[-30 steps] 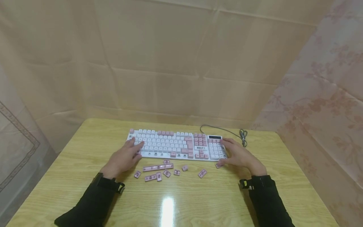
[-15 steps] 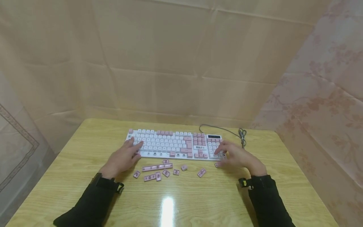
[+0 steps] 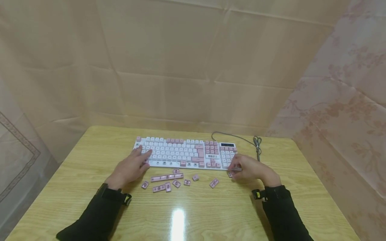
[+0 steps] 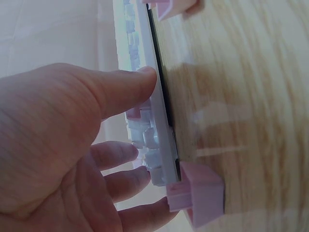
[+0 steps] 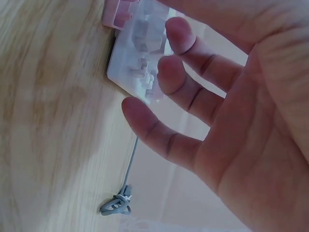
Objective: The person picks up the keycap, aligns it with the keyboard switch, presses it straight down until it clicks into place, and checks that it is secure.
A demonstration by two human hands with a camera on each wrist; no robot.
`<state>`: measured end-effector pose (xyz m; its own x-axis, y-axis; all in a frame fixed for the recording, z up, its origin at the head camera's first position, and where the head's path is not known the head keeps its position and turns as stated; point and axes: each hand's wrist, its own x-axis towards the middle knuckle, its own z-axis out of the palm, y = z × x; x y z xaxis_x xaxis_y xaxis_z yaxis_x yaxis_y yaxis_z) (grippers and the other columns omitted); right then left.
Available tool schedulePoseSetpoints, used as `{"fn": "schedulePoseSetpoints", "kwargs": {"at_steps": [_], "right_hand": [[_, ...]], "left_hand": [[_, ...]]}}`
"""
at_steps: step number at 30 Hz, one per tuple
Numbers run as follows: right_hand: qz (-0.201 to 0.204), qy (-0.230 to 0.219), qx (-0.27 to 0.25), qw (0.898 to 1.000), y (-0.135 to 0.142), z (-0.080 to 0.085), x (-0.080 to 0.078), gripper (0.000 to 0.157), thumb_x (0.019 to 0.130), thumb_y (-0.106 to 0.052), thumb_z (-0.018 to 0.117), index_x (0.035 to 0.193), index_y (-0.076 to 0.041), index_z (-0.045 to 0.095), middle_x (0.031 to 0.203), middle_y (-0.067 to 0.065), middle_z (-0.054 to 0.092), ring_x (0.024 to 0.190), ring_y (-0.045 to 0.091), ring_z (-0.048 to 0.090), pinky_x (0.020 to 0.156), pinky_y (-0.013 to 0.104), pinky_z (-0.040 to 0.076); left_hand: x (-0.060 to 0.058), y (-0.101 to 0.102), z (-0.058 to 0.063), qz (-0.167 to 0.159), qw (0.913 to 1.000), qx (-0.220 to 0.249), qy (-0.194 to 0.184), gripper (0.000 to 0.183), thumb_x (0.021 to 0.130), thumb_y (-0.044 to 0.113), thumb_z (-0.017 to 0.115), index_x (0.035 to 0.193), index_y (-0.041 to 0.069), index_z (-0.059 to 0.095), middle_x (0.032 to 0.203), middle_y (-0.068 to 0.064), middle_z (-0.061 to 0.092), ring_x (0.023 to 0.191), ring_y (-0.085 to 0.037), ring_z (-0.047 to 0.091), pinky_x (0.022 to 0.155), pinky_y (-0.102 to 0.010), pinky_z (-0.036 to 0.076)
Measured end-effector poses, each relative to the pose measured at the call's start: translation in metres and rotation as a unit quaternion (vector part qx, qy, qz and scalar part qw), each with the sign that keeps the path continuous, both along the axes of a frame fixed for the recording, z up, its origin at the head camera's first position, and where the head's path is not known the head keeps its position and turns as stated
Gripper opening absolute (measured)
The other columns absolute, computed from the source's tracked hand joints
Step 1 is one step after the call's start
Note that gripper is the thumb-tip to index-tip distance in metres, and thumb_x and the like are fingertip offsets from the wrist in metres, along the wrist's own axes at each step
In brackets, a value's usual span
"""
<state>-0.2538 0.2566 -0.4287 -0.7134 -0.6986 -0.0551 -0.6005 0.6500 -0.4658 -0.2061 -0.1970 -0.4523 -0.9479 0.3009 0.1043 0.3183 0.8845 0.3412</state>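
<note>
A white-and-pink computer keyboard (image 3: 173, 154) lies on the table. My left hand (image 3: 129, 169) rests at its left end, fingers spread over the keys and thumb against the front edge. In the left wrist view, a pink keycap (image 4: 205, 195) sits by that corner, near the little finger. My right hand (image 3: 253, 170) is at the keyboard's front right corner, thumb and index finger beside a pink keycap (image 3: 230, 174). Whether they pinch it is hidden. The right wrist view shows the other fingers bent, with a pink keycap (image 5: 118, 14) by the keyboard edge.
Loose pink keycaps lie in front of the keyboard, among them a spacebar (image 3: 167, 177) and single caps (image 3: 214, 183), several upside down. A bundled grey cable (image 3: 257, 143) lies behind the right end. The wooden table (image 3: 150, 217) meets a beige curtain (image 3: 169, 83) at the back.
My right hand has come off the keyboard's right side and moved to its front right corner, the fingertips drawing together by the keycap there. My left hand has stayed in place.
</note>
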Motion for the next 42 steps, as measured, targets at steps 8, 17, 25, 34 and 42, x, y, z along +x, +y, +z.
{"fn": "schedulePoseSetpoints", "kwargs": {"at_steps": [8,17,25,34,42], "right_hand": [[-0.010,-0.004,0.025,1.000,0.0006,-0.0036,-0.0024,0.021,0.071,-0.021,0.081,0.091,-0.020,0.073,0.094,-0.002,0.053,0.083,0.015,0.053,0.071,0.033,0.050],[-0.018,0.005,0.038,0.999,-0.0003,-0.0052,-0.0026,0.024,0.071,-0.023,0.081,0.093,-0.020,0.073,0.094,-0.003,0.052,0.083,0.013,0.052,0.071,0.032,0.051],[-0.017,0.005,0.044,0.999,-0.0026,-0.0049,-0.0025,0.021,0.071,-0.020,0.081,0.091,-0.018,0.073,0.093,-0.003,0.051,0.082,0.014,0.051,0.070,0.032,0.050],[-0.016,0.002,0.041,0.999,-0.0012,-0.0084,-0.0045,0.017,0.072,-0.017,0.080,0.088,-0.018,0.072,0.092,-0.003,0.050,0.080,0.013,0.050,0.069,0.031,0.049],[-0.009,0.012,0.042,0.999,-0.0013,-0.0082,-0.0041,0.016,0.073,-0.018,0.079,0.087,-0.019,0.072,0.092,-0.003,0.050,0.081,0.013,0.049,0.070,0.032,0.049]], "left_hand": [[-0.0007,0.0007,0.0000,0.004,1.0000,-0.003,-0.003,0.054,0.094,0.023,0.056,0.143,0.006,0.041,0.149,-0.030,0.024,0.135,-0.047,0.023,0.104,-0.060,0.025],[0.0001,0.0014,0.0009,0.008,0.9999,-0.004,-0.009,0.054,0.094,0.022,0.056,0.143,0.007,0.041,0.150,-0.030,0.024,0.134,-0.048,0.022,0.104,-0.061,0.024],[-0.0007,0.0009,0.0010,0.015,0.9997,-0.003,-0.019,0.054,0.095,0.023,0.055,0.145,0.008,0.040,0.149,-0.030,0.023,0.129,-0.055,0.025,0.100,-0.066,0.027],[-0.0005,0.0001,-0.0004,0.017,0.9996,-0.006,-0.022,0.055,0.095,0.023,0.056,0.145,0.009,0.039,0.150,-0.030,0.023,0.130,-0.054,0.024,0.101,-0.065,0.026],[-0.0013,0.0000,-0.0016,0.016,0.9996,-0.005,-0.021,0.055,0.095,0.023,0.055,0.145,0.009,0.039,0.150,-0.030,0.023,0.130,-0.054,0.024,0.101,-0.065,0.026]]}}
